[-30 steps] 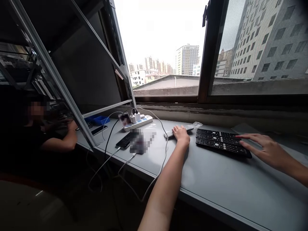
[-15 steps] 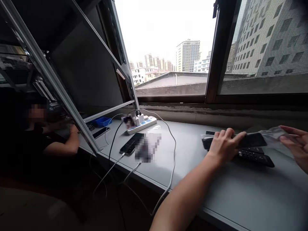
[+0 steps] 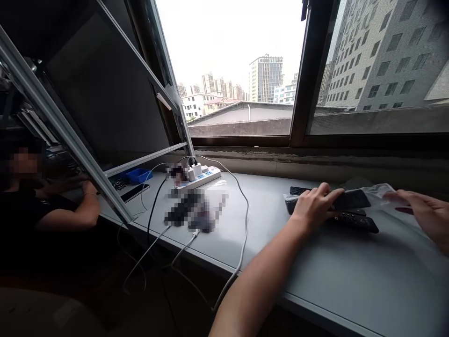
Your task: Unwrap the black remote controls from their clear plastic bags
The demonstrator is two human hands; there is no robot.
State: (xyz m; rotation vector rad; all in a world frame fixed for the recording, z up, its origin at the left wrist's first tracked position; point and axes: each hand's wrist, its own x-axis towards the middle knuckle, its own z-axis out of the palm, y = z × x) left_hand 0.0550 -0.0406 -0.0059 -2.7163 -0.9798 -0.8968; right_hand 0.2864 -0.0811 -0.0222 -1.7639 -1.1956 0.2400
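Observation:
My left hand [image 3: 313, 206] is closed around a dark remote control [image 3: 351, 199] that lies inside a clear plastic bag [image 3: 379, 193]. The wrapped remote is held flat, just over other remotes, its button side not showing. At the right edge, my right hand [image 3: 424, 210] pinches the loose end of the bag, which stretches between the two hands. Below the wrapped remote, a black remote with buttons [image 3: 358, 222] rests on the grey table [image 3: 266, 224]. Another remote [image 3: 298, 190] pokes out behind my left hand, mostly hidden.
A white power strip [image 3: 206, 178] with plugs and cables stands near the window. Two blurred items, with white cables [image 3: 243, 234] attached, lie in front of it. Past the metal shelf frame [image 3: 73, 124] are a blue tray [image 3: 138, 175], a dark phone [image 3: 135, 193] and another person [image 3: 66, 210].
The camera view has shifted a little, so the scene sits farther left. My left hand still grips the wrapped remote; my right hand still holds the bag's end.

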